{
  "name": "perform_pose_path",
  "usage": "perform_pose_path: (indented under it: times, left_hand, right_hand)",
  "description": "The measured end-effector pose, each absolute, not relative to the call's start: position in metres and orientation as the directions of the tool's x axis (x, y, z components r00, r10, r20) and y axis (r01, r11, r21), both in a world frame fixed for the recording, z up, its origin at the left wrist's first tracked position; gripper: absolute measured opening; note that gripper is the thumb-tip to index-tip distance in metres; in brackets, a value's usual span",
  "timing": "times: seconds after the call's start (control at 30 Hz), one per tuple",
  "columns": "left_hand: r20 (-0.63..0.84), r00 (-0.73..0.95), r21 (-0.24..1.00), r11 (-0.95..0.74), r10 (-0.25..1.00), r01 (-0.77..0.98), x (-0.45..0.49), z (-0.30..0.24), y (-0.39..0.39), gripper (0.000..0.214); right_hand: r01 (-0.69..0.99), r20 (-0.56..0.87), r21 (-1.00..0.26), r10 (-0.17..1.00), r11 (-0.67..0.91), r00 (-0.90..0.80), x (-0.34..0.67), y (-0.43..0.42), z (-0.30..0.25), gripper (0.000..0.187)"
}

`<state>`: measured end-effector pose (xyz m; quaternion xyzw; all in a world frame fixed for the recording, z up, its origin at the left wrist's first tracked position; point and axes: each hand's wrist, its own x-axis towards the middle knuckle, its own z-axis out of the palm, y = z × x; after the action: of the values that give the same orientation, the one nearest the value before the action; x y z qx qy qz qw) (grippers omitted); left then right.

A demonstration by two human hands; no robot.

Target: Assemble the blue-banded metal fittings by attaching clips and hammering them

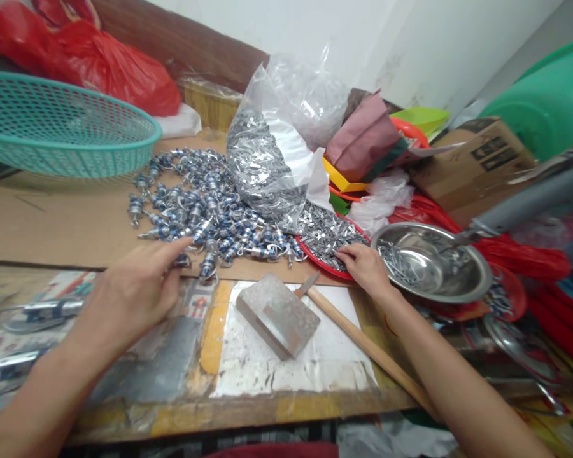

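Observation:
My left hand point(141, 289) is closed around a small blue-and-silver metal fitting point(181, 261), mostly hidden by the fingers, with the index finger stretched forward. It is at the near edge of a heap of similar fittings point(191, 203). My right hand point(365, 267) pinches at the edge of a pile of small flat metal clips point(325, 232) in a red tray point(322, 263). Whatever lies between its fingertips is too small to make out. Between the hands sits a thick metal block point(279, 312), and beside it a hammer point(358, 334) with a wooden handle.
A clear plastic bag point(267, 159) of clips leans behind the tray. To the right stands a steel bowl point(432, 264) with metal pins, under a grey metal arm point(530, 191). A turquoise basket point(71, 152) is at the back left. More fittings point(52, 310) lie front left.

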<state>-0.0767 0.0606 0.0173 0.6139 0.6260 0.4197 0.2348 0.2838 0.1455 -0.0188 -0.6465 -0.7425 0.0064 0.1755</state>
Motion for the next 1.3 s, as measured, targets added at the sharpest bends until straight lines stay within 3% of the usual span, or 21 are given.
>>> perform_pose_path:
  times: [0.07,0.13,0.2,0.23,0.3,0.43,0.6,0.7,0.93,1.1,1.17,1.3]
  left_hand:
    - [0.228,-0.193,0.862,-0.106,0.954,0.496,-0.072,0.027,0.050,0.054]
    - [0.127,-0.188,0.980,-0.093,0.974,0.175,-0.060,0.034,0.040,0.062]
    - [-0.097,-0.083,0.989,0.086,0.992,-0.123,-0.043,0.034,0.031,0.043]
    - [-0.193,-0.026,0.966,0.185,0.981,-0.179,-0.035,0.031,0.027,0.033]
    - [-0.275,0.013,0.945,0.272,0.961,-0.183,-0.020,0.019,0.020,0.021]
    - [-0.221,-0.056,0.974,0.217,0.974,-0.071,-0.005,-0.002,0.013,0.016]
    - [-0.140,-0.064,0.988,0.143,0.988,0.055,-0.003,-0.003,0.010,0.015]
    - [-0.087,-0.051,0.991,0.091,0.995,0.094,-0.003,0.001,0.009,0.017]
    - [0.166,0.038,0.967,-0.170,0.985,0.189,-0.003,0.007,0.007,0.024]
    - [0.083,-0.062,0.974,-0.068,0.995,0.218,-0.001,0.007,0.008,0.019]
    - [0.086,-0.146,0.975,-0.054,0.986,0.215,-0.001,0.005,0.006,0.025]
    - [0.104,-0.177,0.991,-0.088,0.979,0.098,-0.002,0.003,0.003,0.016]
  right_hand:
    - [0.952,0.293,-0.264,0.953,0.155,-0.074,0.285,0.142,-0.019,0.019]
    - [0.941,0.341,-0.306,0.939,0.144,-0.033,0.286,0.142,-0.018,0.019]
    - [0.923,0.377,-0.356,0.926,0.146,-0.001,0.286,0.143,-0.017,0.016]
    - [0.910,0.386,-0.384,0.922,0.153,0.008,0.284,0.143,-0.015,0.014]
    - [0.875,0.396,-0.450,0.918,0.177,0.018,0.277,0.138,-0.010,0.011]
    - [0.755,0.381,-0.608,0.924,0.245,0.007,0.239,0.102,0.009,0.015]
    - [0.471,0.357,-0.762,0.895,0.444,-0.266,0.178,0.039,0.031,0.009]
    - [0.359,0.455,-0.730,0.806,0.581,-0.379,0.160,0.024,0.032,0.017]
    - [0.404,0.500,-0.619,0.735,0.673,-0.459,0.154,0.023,0.033,0.014]
    - [0.408,0.467,-0.575,0.694,0.709,-0.547,0.155,0.021,0.038,0.016]
    - [0.391,0.458,-0.592,0.693,0.705,-0.557,0.156,0.021,0.038,0.015]
    - [0.334,0.445,-0.663,0.712,0.670,-0.544,0.158,0.019,0.037,0.017]
